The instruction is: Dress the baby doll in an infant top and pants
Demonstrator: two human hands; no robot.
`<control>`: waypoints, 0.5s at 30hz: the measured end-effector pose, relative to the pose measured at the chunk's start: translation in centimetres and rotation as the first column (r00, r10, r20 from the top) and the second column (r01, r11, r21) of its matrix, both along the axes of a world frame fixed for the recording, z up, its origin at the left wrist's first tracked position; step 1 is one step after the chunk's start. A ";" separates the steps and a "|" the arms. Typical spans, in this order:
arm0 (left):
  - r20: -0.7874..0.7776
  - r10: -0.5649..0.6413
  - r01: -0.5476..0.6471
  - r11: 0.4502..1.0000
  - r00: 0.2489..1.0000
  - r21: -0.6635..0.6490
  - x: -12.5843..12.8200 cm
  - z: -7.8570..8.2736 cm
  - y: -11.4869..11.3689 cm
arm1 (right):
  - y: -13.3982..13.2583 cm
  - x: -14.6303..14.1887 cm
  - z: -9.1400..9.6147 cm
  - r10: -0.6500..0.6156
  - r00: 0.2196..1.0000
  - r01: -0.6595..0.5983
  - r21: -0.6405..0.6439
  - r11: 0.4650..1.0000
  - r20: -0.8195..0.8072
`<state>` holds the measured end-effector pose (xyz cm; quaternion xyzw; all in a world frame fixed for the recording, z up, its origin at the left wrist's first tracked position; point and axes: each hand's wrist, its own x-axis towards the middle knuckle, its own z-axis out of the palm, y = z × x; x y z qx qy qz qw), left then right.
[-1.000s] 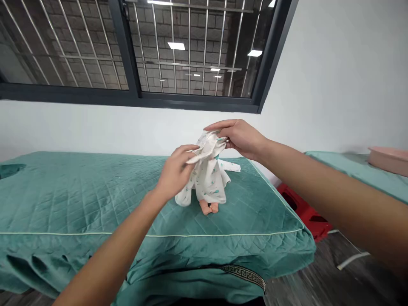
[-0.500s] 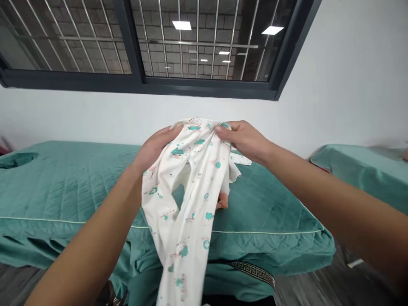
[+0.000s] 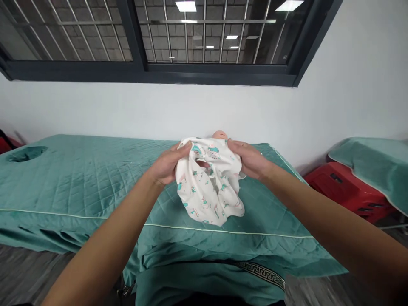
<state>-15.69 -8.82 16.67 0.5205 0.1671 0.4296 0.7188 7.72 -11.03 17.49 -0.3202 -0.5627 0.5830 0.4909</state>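
A small white garment (image 3: 208, 187) printed with teal figures is bunched between my two hands above the green quilted bed (image 3: 79, 182). My left hand (image 3: 165, 165) grips its left edge with curled fingers. Opposite it, my right hand (image 3: 250, 159) pinches the right edge. Just behind the cloth, the top of a doll's head (image 3: 219, 135) pokes out; the rest of the doll is hidden by the garment and my hands.
The bed has a face hole (image 3: 27, 153) at its far left end and stands against a white wall under a barred window. A red plastic stool (image 3: 347, 189) stands on the floor to the right, beside a second green-covered bed (image 3: 372, 161).
The garment hung long and spread between my hands half a second ago; now it is gathered into a bunch and lowered toward the bed. The view has shifted left.
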 end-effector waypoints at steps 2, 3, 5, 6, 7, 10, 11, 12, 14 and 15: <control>0.071 0.005 -0.001 0.999 0.997 -0.046 0.3 -0.4 0.3 | -0.5 -0.3 -0.7 0.098 0.992 -0.093 -0.052 0.994 0.083; 0.085 -0.002 0.009 0.997 0.996 -0.079 0.7 -0.5 0.3 | -0.7 -0.6 -0.8 0.127 0.987 -0.120 -0.072 0.990 0.102; 0.058 -0.037 0.046 0.987 0.998 -0.156 1.7 -0.9 0.0 | -0.8 -1.1 -0.8 0.109 0.991 -0.103 -0.073 0.992 0.082; 0.029 -0.059 0.063 0.980 0.998 -0.187 2.2 -1.1 -0.2 | -0.6 -1.2 -0.7 0.070 0.996 -0.068 -0.055 0.996 0.052; -0.002 -0.083 0.081 0.976 0.997 -0.204 2.6 -1.4 -0.5 | -0.3 -1.3 -0.5 0.027 0.999 -0.027 -0.032 0.999 0.019; -0.113 -0.254 0.235 0.960 0.961 -0.154 3.1 -2.5 -1.5 | 0.7 -1.0 -0.1 -0.080 0.994 0.081 0.020 0.996 -0.069; -0.167 -0.341 0.323 0.938 0.925 -0.128 3.1 -2.8 -1.8 | 0.8 -0.8 -0.2 -0.108 0.990 0.110 0.021 0.994 -0.085; -0.223 -0.421 0.407 0.907 0.879 -0.111 2.9 -3.1 -2.0 | 0.8 -0.6 -0.5 -0.129 0.987 0.131 0.011 0.991 -0.093; -0.304 -0.499 0.493 0.864 0.812 -0.103 2.5 -3.7 -2.1 | 0.5 -0.4 -1.5 -0.138 0.988 0.136 -0.037 0.990 -0.074; -0.318 -0.479 0.472 0.875 0.818 -0.104 2.3 -3.9 -2.0 | 0.2 -0.3 -2.2 -0.117 0.992 0.114 -0.071 0.991 -0.039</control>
